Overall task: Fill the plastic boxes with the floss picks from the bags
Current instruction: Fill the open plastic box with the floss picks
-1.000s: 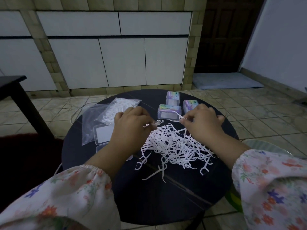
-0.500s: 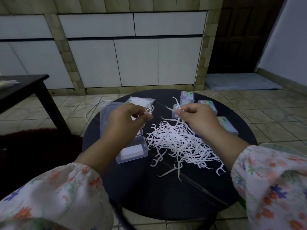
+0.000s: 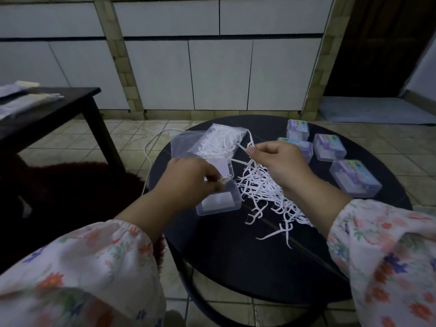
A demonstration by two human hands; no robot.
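Head view: the likeliest slip, as I judge it, is picks snagging; the loose pile of floss picks (image 3: 264,192) at the centre of the round black table (image 3: 236,256) is tangled, so lifting one may drag others out and scatter them toward the 5 o'clock edge, where two stray picks (image 3: 283,232) already lie; a second risk is the left hand's small bundle missing the open clear box (image 3: 219,201), since the hand covers part of its mouth and the box is light enough to slide if nudged; dim light also makes a count hard to check.

The left hand (image 3: 188,180), at about 9 o'clock of the pile, has its fingers curled and pinches a few picks (image 3: 224,180) by its fingertips right above the near-left corner of the open box; whether the picks touch the box I cannot tell. The right hand (image 3: 278,161), at 12 o'clock of the pile, is closed in a thumb-and-forefinger pinch on a single floss pick (image 3: 251,143), held raised above the pile.

A clear bag (image 3: 219,143) with more picks inside lies at 11 o'clock, over an emptier bag (image 3: 186,143); four labelled, closed boxes (image 3: 354,180) stand between 1 and 3 o'clock, well apart from both hands.
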